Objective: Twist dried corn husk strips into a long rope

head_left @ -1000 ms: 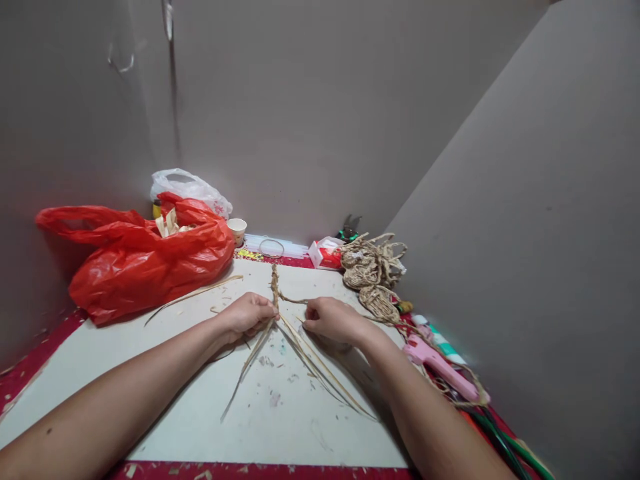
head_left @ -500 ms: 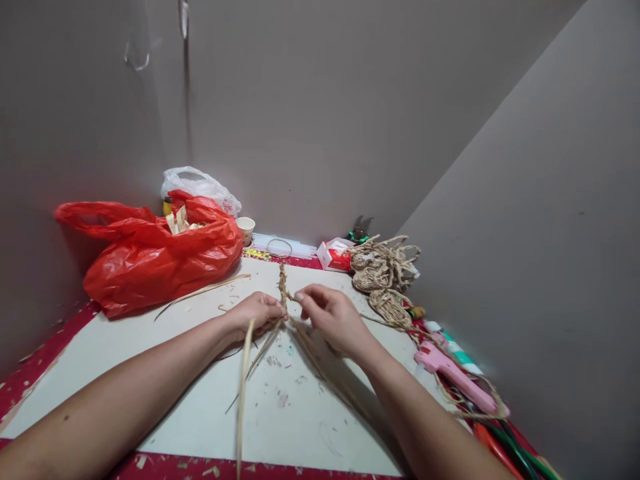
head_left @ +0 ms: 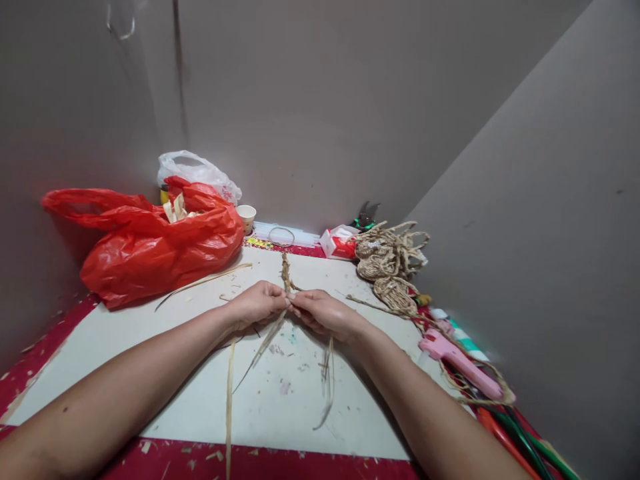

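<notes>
A short braided piece of dry straw (head_left: 285,268) stands out beyond my fingertips, over the white board (head_left: 190,393). My left hand (head_left: 261,303) pinches loose straw strands just below the braid. My right hand (head_left: 323,312) is closed on strands at the same spot, its thumb and finger meeting the left fingertips. One long pale strand (head_left: 229,400) hangs from under the left hand toward the front edge. Thinner strands (head_left: 327,387) trail down below my right hand. The exact crossing of the strands is hidden by the fingers.
At the left lies a red plastic bag (head_left: 165,247) with straw inside; a paper cup (head_left: 246,219) stands beside it. Coiled straw soles (head_left: 393,267) are piled at the right. A pink glue gun (head_left: 463,367) lies at the right edge. A wire ring (head_left: 281,237) lies behind.
My right hand has moved left and down to meet the left fingertips at the strands. The strands it held stretched out now hang beneath it. The view has tilted slightly downward.
</notes>
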Motion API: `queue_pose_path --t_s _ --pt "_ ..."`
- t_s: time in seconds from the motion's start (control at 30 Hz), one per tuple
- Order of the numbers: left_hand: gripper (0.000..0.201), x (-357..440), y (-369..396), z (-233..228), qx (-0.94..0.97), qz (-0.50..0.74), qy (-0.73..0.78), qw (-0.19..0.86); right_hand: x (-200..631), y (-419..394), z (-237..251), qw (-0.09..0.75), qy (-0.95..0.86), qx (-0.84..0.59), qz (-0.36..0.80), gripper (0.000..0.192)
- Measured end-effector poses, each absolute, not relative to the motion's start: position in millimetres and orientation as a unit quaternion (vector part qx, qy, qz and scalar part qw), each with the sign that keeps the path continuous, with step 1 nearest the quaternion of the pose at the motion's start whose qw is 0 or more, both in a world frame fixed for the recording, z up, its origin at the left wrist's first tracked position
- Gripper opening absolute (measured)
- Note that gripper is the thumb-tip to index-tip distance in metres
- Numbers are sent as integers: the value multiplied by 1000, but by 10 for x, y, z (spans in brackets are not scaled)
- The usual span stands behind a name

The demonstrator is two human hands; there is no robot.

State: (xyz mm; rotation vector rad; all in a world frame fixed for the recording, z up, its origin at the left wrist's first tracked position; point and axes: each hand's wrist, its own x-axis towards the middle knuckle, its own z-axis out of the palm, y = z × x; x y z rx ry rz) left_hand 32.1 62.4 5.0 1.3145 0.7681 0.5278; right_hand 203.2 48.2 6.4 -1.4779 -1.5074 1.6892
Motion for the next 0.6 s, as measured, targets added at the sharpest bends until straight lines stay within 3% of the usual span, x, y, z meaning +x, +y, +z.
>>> queue_pose_path --t_s 0.23,0.47,0.6 --pt "17 262 690 78 632 180 356 665 2081 491 61 228 -548 -513 620 31" --pt "20 297 662 93 718 183 455 494 1947 437 19 285 -525 -541 592 32" --pt "23 373 455 216 797 164 481 328 1869 390 15 321 -479 -529 623 34"
